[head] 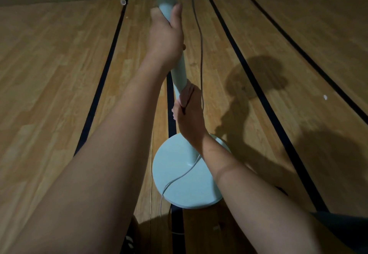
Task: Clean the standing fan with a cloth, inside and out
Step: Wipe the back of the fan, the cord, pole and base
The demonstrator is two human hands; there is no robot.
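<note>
Left hand [166, 34] curled round the pale fan pole [180, 70] high up; right hand [189, 114] lower, pressing a pinkish cloth [186, 92] against it. Round base [179, 184] on wood floor [59, 74], thin cord [175, 178] trailing across.

Head cam looks steeply down, close (wide-angle) over fan pole [180, 72].

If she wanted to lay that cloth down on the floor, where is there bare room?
Bare wooden floor lies left of the left hand; more lies far right, past the shadows. Around the round base it is crowded: the cord crosses it, and the right hand presses the cloth on the pole.
</note>
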